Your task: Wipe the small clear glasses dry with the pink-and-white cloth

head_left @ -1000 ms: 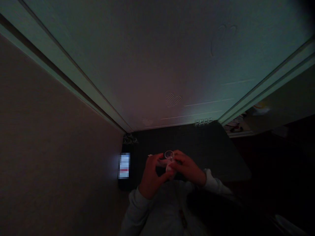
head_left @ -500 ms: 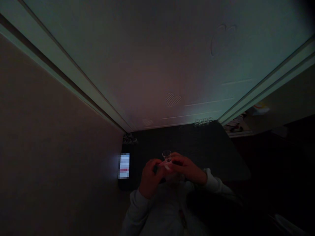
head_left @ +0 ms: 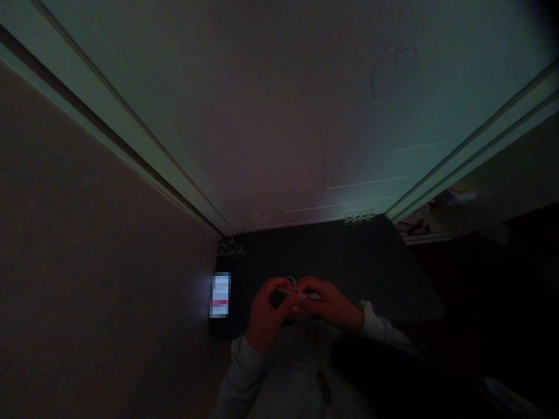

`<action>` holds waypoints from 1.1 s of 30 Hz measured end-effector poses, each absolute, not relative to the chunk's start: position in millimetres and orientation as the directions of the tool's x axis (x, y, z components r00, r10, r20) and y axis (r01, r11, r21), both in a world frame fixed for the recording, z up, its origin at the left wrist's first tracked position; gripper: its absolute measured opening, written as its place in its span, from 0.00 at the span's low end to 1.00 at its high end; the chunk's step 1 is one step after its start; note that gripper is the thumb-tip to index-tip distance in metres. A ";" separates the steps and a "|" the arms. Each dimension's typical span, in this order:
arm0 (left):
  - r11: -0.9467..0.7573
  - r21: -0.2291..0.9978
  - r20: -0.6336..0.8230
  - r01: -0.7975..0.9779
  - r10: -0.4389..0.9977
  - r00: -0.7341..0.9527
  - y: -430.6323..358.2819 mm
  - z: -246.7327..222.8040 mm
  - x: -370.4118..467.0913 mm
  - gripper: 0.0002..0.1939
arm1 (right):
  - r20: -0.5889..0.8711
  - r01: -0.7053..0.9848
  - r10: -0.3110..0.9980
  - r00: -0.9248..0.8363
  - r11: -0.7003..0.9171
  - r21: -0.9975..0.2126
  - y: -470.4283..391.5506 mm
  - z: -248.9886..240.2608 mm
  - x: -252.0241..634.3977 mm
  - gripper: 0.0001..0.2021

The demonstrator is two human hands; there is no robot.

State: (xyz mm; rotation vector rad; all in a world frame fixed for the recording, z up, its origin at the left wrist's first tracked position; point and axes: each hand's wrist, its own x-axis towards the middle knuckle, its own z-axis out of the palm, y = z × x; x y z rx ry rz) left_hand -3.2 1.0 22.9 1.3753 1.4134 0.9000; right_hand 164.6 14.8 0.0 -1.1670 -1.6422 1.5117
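Observation:
A small clear piece with a round rim [head_left: 290, 284] sits between my two hands, lit by a reddish glow; its exact kind is too dim to tell. My left hand [head_left: 265, 311] is closed on it from the left, thumb and fingertips pinching. From the other side my right hand [head_left: 331, 299] also grips it, fingers bent over its lower part. Fingers cover most of the piece. Both hands are above the near side of the dark tabletop [head_left: 279, 250].
A lit phone [head_left: 220, 294] with a blurred screen stands at the table's left edge. Small clear pieces cluster at the back left [head_left: 230, 247] and back right [head_left: 360, 217]. A pale panel with embossed hearts [head_left: 307, 177] rises behind; a wall [head_left: 109, 250] borders the left.
The clear rim, which stood up above my fingers, is now tilted and lower between them. My hands have drawn slightly closer around it, and the reddish glow looks dimmer.

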 end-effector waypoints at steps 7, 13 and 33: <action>0.094 0.954 -0.111 0.285 0.993 0.047 2.3 25.0 -1.3 0.06 | -0.118 0.151 0.871 -0.477 -0.051 -0.987 13.4 3.0 164.6 0.10; 0.046 0.955 -0.061 0.294 0.997 0.040 0.1 28.2 0.1 0.07 | -0.125 0.108 0.877 -0.465 -0.084 -0.991 13.9 3.0 160.5 0.10; -0.272 0.840 0.191 0.470 0.958 0.214 -5.2 28.6 -2.5 0.12 | -0.343 -0.343 0.852 -0.395 -0.484 -0.805 16.5 -10.9 157.9 0.14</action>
